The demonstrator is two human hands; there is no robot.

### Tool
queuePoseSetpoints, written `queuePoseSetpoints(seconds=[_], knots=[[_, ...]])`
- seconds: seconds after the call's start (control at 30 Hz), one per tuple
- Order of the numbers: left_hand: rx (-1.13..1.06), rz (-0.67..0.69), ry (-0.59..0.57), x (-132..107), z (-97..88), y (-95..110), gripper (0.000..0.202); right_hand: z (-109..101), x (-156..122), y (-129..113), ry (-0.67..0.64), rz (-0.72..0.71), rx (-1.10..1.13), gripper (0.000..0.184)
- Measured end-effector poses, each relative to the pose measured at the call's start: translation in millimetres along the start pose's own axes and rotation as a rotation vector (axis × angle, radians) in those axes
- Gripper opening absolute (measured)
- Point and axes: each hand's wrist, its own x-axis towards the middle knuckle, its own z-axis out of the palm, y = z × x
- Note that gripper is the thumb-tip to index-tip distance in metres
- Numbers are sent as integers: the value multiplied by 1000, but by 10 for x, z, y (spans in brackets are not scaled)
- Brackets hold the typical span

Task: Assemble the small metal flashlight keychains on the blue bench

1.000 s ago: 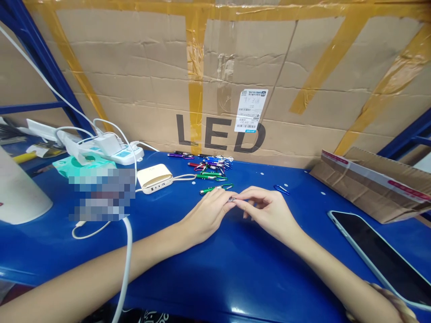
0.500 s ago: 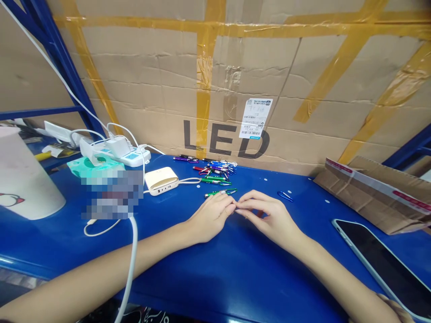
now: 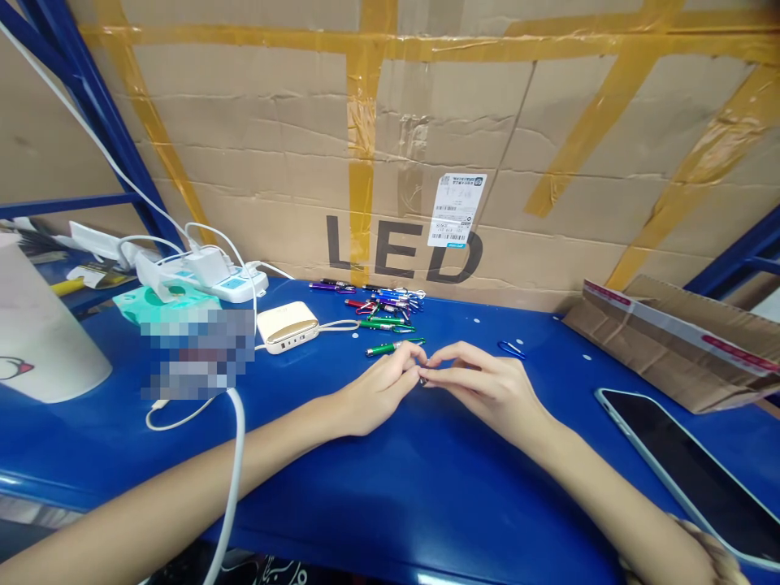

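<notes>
My left hand (image 3: 378,392) and my right hand (image 3: 487,382) meet at the fingertips over the middle of the blue table (image 3: 426,504). Both are closed in a pinch around a small dark item (image 3: 422,379), mostly covered by the fingers, whose kind I cannot make out. Just behind my left hand lies a green pen-shaped flashlight (image 3: 383,349) with a clip. Farther back is a loose pile of similar small flashlights (image 3: 387,305) in red, blue, purple, black and green with carabiner clips. A single blue carabiner (image 3: 512,348) rests to the right of my hands.
A white power bank (image 3: 288,327) with a cable loop, a power strip (image 3: 237,283), a teal packet (image 3: 164,305) and a white bin (image 3: 49,333) stand left. At right are a phone (image 3: 688,471) and an open carton (image 3: 670,349). A large cardboard box (image 3: 274,162) walls the back.
My fingers have shifted their pinch, and a small dark end now shows beneath the fingertips. The whole view has moved slightly; the table items look unmoved.
</notes>
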Motion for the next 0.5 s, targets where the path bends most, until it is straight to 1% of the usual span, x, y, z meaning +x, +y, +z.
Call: queuePoseSetpoints(seconds=[0.1, 0.2, 0.23, 0.33, 0.4, 0.5], knots=[[-38, -33, -3, -16, 15, 9, 19, -7, -3, -1, -1, 8, 38, 26], [-54, -31, -21, -31, 31, 7, 12, -21, 3, -13, 8, -2, 44, 25], [-53, -24, -32, -35, 36, 6, 14, -26, 7, -19, 9, -8, 39, 24], [-10, -2, -46, -50, 59, 5, 37, -24, 13, -34, -12, -1, 44, 22], [47, -11, -42, -67, 81, 8, 45, -4, 8, -38, -37, 54, 65, 21], [153, -45, -34, -101, 115, 17, 50, 43, -3, -42, -58, 197, 114, 16]])
